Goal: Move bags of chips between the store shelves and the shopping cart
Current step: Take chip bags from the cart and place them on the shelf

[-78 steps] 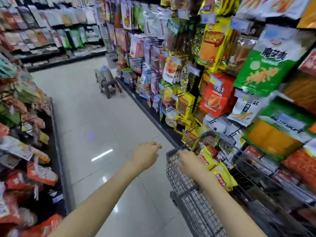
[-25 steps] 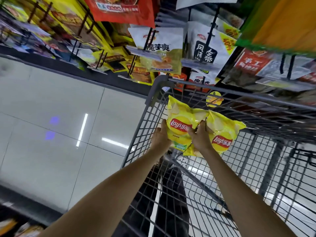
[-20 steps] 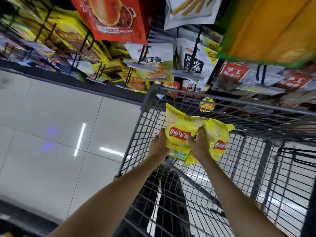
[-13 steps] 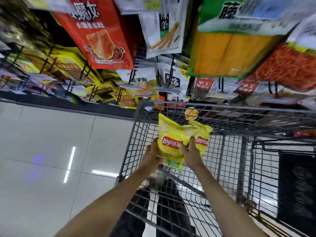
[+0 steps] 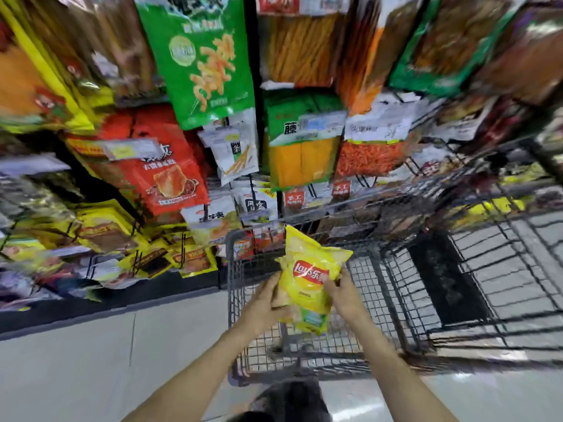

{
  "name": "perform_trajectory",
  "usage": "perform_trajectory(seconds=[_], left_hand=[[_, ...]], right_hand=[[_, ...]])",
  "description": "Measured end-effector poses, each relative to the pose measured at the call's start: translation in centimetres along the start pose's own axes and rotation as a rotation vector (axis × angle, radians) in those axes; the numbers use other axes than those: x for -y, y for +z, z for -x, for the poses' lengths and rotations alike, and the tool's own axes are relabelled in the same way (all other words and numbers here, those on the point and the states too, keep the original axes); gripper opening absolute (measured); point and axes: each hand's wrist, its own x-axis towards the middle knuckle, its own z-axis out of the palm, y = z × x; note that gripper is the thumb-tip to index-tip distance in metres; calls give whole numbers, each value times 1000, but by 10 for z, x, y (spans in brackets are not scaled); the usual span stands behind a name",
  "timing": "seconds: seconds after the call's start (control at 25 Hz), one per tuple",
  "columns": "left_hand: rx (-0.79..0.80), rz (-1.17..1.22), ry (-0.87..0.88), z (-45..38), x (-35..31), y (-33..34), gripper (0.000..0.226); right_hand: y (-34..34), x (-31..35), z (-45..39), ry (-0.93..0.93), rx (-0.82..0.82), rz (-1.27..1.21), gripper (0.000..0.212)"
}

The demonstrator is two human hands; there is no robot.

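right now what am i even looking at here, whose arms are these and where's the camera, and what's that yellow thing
There is no machine here. These are a person's two bare arms, seen from a wide-angle camera worn on their head, looking forward and down, which is why the edges bend and blur. The left hand and right hand together hold up a yellow bag of Lay's chips, one grip on each side of it. A second bag may sit behind it, but that cannot be told. Below the hands is a grey wire shopping cart on a pale tiled floor. Behind it, store shelves hang full of snack packets, such as a big green bag and a red one.
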Motion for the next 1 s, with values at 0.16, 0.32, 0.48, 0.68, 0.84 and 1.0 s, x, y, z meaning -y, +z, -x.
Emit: perform_trajectory(seconds=[0.16,0.32,0.48,0.68,0.84,1.0], left_hand=[[124,-15,189,12,-58,13,90],[227,-65,338,19,-117,49,87],[361,-125,498,39,-193,99,72],[454,-251,638,60,-269,197,82],[529,-209,740,93,-320,305,71],[635,-94,736,124,-366,411,60]], right_hand=[[-54,46,67,-38,-207,-6,69],[-120,58,117,-24,-352,-30,51],[-194,44,167,-21,-522,-84,50],[-291,-3,237,-63,-707,-186,54],[-388,-61,295,-60,-825,-180,55],[-468,-85,361,-67,-907,-194,21]])
